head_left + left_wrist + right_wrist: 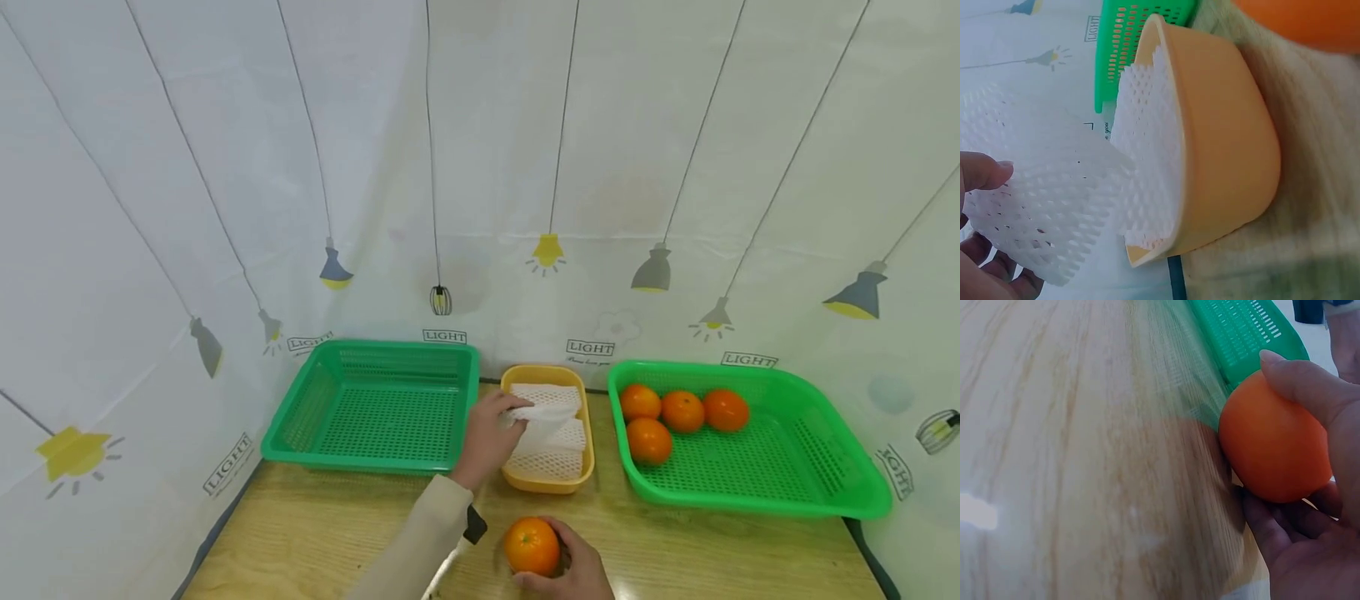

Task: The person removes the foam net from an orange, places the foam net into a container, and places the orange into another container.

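Observation:
My left hand [489, 437] pinches a white foam net sleeve [1047, 187] between thumb and fingers, above the small yellow-orange basket [588, 450]. More white foam nets [551, 464] lie inside that basket. In the left wrist view the held net looks flat and hangs beside the basket's opening. My right hand [576, 567] grips an orange [531, 546] low at the wooden table, in front of the basket. Thumb and fingers curl round the fruit's right side, as the right wrist view of the orange [1275, 444] shows.
To the right stands a bright green basket [750, 500] with several oranges [683, 412] grouped at its left end. A darker green basket [367, 460] without fruit is at the left. Behind them hangs a white sheet [495, 167] printed with lamps. The wooden table [300, 533] runs along the front.

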Demonstrator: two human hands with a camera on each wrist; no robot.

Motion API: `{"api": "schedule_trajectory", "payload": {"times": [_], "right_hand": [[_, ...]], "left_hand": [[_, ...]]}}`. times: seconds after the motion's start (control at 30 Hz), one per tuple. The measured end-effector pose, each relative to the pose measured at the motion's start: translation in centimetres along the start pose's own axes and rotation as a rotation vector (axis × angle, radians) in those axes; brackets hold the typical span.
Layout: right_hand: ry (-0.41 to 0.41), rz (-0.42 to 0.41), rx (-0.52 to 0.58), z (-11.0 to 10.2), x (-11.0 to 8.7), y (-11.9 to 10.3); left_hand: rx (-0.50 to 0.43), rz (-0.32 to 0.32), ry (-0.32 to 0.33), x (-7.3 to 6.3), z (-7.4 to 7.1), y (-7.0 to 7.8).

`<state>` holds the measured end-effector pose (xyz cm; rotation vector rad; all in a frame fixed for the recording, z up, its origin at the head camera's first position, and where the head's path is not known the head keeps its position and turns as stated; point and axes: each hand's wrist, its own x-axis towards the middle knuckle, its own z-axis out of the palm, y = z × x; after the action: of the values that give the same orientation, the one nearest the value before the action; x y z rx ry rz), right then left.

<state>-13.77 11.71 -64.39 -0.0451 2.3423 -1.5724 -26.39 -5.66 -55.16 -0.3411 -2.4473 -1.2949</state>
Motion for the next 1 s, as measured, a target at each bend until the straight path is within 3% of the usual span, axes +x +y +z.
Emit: {"api": "schedule_trajectory", "payload": {"times": [0.33,0.53,0.63,0.77,0.93,1.0], "right_hand": [[-0.011,0.008,0.005,-0.1,0.0,0.1],[-0.010,0.021,0.019,0.0,0.0,0.2],[-0.009,0.019,0.018,0.1,0.1,0.3],[-0.010,0.019,0.012,0.1,0.0,0.2],[-0.008,0.015,0.005,-0.1,0.0,0.1],[-0.006,0.016,0.004,-0.2,-0.1,0.0]], "left_hand": [[0.295,0.070,-0.129,2.5,1.5,0.6],[0.575,0.225,-0.171,3.4,3.0,0.5],[0.679,0.253,-0.199,3.4,3.5,0.4],[0.698,0.250,-0.253,3.2,3.9,0.0],[0.620,0.257,-0.330,3.1,3.8,-0.2],[0.580,0.277,-0.316,3.2,3.6,-0.1]]}}
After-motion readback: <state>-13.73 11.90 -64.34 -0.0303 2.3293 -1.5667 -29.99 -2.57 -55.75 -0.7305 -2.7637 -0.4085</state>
